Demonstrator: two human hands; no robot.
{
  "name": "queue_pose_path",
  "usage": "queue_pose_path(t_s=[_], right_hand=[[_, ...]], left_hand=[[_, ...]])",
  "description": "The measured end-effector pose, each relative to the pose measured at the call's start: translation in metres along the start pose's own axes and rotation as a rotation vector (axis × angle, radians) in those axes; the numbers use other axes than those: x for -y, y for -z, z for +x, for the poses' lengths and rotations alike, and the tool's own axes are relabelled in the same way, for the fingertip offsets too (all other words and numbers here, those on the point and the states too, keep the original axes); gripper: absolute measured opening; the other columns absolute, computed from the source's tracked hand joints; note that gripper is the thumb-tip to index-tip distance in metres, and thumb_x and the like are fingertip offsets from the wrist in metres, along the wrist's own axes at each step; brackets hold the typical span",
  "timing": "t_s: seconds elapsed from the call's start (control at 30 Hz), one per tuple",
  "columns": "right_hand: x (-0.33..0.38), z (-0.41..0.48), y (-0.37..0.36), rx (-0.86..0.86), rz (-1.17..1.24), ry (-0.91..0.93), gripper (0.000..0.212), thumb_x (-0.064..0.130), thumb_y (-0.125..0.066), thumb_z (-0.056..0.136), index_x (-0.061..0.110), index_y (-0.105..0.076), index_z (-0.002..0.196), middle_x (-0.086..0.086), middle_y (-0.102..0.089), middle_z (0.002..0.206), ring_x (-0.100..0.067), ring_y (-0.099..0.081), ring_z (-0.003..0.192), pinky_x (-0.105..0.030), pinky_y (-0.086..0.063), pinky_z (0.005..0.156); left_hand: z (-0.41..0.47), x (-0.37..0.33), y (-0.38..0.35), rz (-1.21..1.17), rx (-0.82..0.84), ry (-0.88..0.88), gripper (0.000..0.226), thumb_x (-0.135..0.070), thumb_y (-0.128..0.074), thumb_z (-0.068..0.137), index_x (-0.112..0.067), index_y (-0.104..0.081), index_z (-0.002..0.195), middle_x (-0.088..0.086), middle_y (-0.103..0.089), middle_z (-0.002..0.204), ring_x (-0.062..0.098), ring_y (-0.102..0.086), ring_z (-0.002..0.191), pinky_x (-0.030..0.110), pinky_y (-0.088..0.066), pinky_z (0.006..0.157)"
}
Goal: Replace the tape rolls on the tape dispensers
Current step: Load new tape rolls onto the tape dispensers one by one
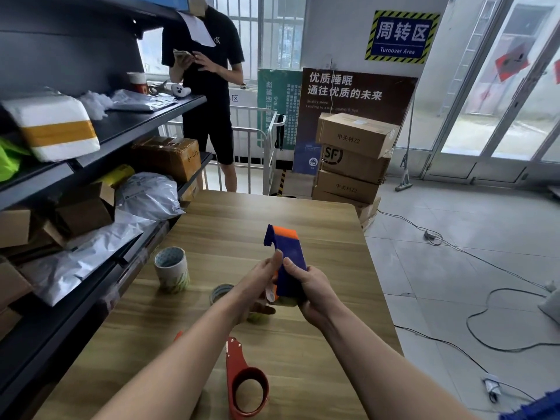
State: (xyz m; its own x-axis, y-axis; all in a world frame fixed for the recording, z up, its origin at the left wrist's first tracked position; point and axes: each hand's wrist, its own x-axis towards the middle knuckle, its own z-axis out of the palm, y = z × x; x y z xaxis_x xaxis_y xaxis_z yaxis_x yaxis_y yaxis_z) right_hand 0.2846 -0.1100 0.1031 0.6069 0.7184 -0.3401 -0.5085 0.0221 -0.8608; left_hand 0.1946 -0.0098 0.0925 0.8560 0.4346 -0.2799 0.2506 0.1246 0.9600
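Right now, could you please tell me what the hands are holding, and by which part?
Both hold the blue and orange tape dispenser. The right hand grips its near, lower end, and the left hand holds its left edge, thumb against the side.

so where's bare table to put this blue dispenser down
The far end of the table, beyond the blue dispenser, is bare up to its far edge. The right strip beside the right hand is free too. Crowded: the left middle, with the tape stack, flat roll, left hand, and the red dispenser near you.
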Motion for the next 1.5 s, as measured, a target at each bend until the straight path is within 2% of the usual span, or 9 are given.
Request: queue_pose_path(t_s=[0.1, 0.23, 0.37, 0.53, 0.73, 0.9, 1.03, 1.17, 1.5], right_hand=[[0.006, -0.002, 0.002, 0.009, 0.081, -0.035, 0.021, 0.013, -0.062, 0.090, -0.004, -0.064, 0.101, -0.017, -0.070, 0.086, -0.026, -0.067, 0.074, -0.038, -0.055, 0.075], [0.011, -0.005, 0.004, 0.036, 0.119, -0.077, 0.020, 0.013, -0.062, 0.091, -0.004, -0.065, 0.101, -0.015, -0.070, 0.081, -0.024, -0.067, 0.074, -0.036, -0.056, 0.075], [0.012, -0.009, 0.006, 0.056, 0.112, -0.116, 0.025, 0.018, -0.063, 0.089, -0.004, -0.065, 0.103, -0.016, -0.072, 0.081, -0.026, -0.070, 0.074, -0.042, -0.055, 0.080], [0.019, -0.013, 0.007, 0.096, 0.130, -0.199, 0.032, 0.019, -0.066, 0.086, -0.006, -0.062, 0.107, -0.019, -0.069, 0.087, -0.028, -0.066, 0.080, -0.042, -0.052, 0.086], [0.023, -0.020, -0.001, 0.123, 0.239, -0.316, 0.029, 0.020, -0.057, 0.095, -0.008, -0.062, 0.102, -0.020, -0.068, 0.080, -0.026, -0.067, 0.068, -0.034, -0.061, 0.059], [0.022, -0.019, -0.011, 0.056, 0.285, -0.297, 0.036, 0.019, -0.057, 0.095, -0.005, -0.056, 0.122, -0.017, -0.066, 0.084, -0.027, -0.063, 0.075, -0.041, -0.055, 0.077], [0.025, -0.020, -0.012, 0.044, 0.314, -0.334, 0.040, 0.024, -0.059, 0.094, -0.004, -0.057, 0.122, -0.017, -0.068, 0.082, -0.028, -0.064, 0.078, -0.042, -0.053, 0.078], [0.026, -0.019, -0.013, 0.050, 0.327, -0.311, 0.037, 0.024, -0.058, 0.095, -0.002, -0.057, 0.121, -0.016, -0.065, 0.086, -0.027, -0.062, 0.080, -0.043, -0.047, 0.096], [0.019, -0.022, -0.004, 0.323, 0.081, -0.065, 0.048, 0.010, -0.064, 0.081, -0.005, -0.054, 0.126, -0.020, -0.066, 0.108, -0.031, -0.064, 0.100, -0.040, -0.051, 0.093]], left_hand=[[-0.001, 0.004, 0.003, 0.086, 0.098, -0.065, 0.080, -0.058, -0.083, 0.053, -0.053, -0.042, 0.121, -0.001, -0.057, 0.128, 0.022, -0.064, 0.100, 0.026, -0.048, 0.053], [-0.004, 0.007, 0.011, 0.166, 0.150, -0.178, 0.082, -0.027, -0.087, 0.056, -0.070, -0.039, 0.105, -0.025, -0.059, 0.107, -0.003, -0.067, 0.083, 0.016, -0.050, 0.056], [-0.006, 0.005, 0.014, 0.238, 0.066, -0.167, 0.075, -0.043, -0.088, 0.050, -0.060, -0.043, 0.108, -0.014, -0.061, 0.102, 0.008, -0.069, 0.076, 0.028, -0.052, 0.060], [-0.010, 0.006, 0.019, 0.278, 0.002, -0.213, 0.075, -0.052, -0.085, 0.054, -0.045, -0.047, 0.119, -0.008, -0.062, 0.101, 0.005, -0.069, 0.075, 0.017, -0.051, 0.055], [-0.011, 0.005, 0.022, 0.479, -0.127, -0.143, 0.093, -0.084, -0.063, 0.043, -0.027, -0.059, 0.117, -0.006, -0.068, 0.088, 0.009, -0.068, 0.070, 0.022, -0.051, 0.056], [-0.011, 0.005, 0.037, 0.466, 0.081, -0.125, 0.109, -0.052, -0.085, 0.049, -0.037, -0.029, 0.142, -0.010, -0.055, 0.118, 0.006, -0.063, 0.093, 0.016, -0.050, 0.071], [-0.009, 0.008, 0.043, 0.445, 0.039, -0.181, 0.087, -0.039, -0.086, 0.050, -0.031, -0.052, 0.130, 0.001, -0.064, 0.114, 0.014, -0.066, 0.089, 0.036, -0.058, 0.081], [-0.013, 0.003, 0.044, 0.421, 0.025, -0.159, 0.055, -0.046, -0.082, 0.061, -0.025, -0.065, 0.109, 0.004, -0.072, 0.096, 0.013, -0.067, 0.077, 0.034, -0.056, 0.074], [-0.024, -0.025, 0.031, 0.009, 0.103, 0.062, 0.109, -0.092, -0.053, 0.043, -0.022, -0.055, 0.126, 0.012, -0.062, 0.119, 0.033, -0.064, 0.103, 0.037, -0.057, 0.070]])
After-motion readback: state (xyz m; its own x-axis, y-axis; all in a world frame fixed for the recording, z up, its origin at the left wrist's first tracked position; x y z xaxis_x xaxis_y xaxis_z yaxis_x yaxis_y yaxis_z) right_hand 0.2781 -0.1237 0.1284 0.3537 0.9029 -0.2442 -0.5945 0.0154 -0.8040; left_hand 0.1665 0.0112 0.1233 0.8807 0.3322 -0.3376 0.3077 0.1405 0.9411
